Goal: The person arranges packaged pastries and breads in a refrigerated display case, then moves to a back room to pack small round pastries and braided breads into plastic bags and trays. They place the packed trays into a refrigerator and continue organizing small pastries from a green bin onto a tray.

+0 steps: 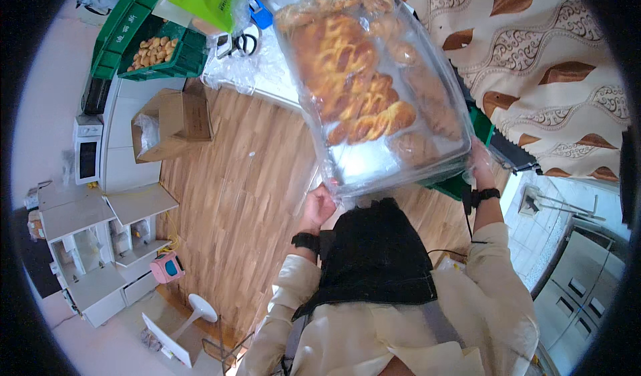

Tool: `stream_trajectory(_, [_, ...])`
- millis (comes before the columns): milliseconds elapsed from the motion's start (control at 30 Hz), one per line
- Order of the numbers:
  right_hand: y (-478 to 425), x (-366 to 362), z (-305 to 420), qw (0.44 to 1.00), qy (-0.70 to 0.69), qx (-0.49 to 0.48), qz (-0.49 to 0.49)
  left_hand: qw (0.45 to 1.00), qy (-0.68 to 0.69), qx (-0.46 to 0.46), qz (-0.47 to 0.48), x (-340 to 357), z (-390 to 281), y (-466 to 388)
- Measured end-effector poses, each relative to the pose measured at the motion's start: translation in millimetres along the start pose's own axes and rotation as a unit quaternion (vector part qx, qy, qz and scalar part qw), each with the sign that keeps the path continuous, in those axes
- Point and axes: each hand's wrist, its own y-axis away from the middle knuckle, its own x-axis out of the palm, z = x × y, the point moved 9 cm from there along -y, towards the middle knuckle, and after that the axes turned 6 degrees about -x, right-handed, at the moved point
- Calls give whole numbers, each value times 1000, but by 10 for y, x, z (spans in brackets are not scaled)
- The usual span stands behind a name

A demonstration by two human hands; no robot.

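Before me is a metal baking tray (353, 168) wrapped in clear plastic film. Golden braided bread (345, 70) fills its left side, and browner rolls and loaves (430, 96) lie along its right. My left hand (320, 206) grips the tray's near left corner through the film. At the near right corner, my right hand (481, 163) holds the rim, with loose film over the fingers. The tray's far end reaches over a white table (273, 68); whether it rests there I cannot tell.
Green plastic crates (165, 68) stand at the far left, one holding small baked pieces (154, 53). An open cardboard box (173, 126) sits on the wood floor. A blue tape dispenser (260, 13) and black scissors (245, 44) lie on the table. A patterned curtain (531, 60) hangs at right.
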Motion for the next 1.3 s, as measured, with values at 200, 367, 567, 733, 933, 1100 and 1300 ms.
stream_trajectory(200, [169,314,-200,897,-413,147,56,995,69,75,19,-172,143,189])
stream_trajectory(367, [43,415,-609,835,-510,207,17,993,22,56,-101,-354,488,186])
stream_trajectory(567, [91,323,-328,842,-509,175,-2,969,-165,-19,-183,-906,726,-184])
stream_trajectory(733, [-48,197,-347,923,-375,83,32,962,-129,12,-239,-487,347,-155])
stream_trajectory(933, [-330,209,-249,987,-19,-31,155,919,-318,82,-219,-111,-432,249])
stream_trajectory(1100, [-968,-636,1371,987,87,-131,-21,886,-367,128,-255,199,-937,260])
stream_trajectory(1300, [-1857,-254,3023,972,-26,-234,-14,881,-405,55,-237,146,-857,-441])
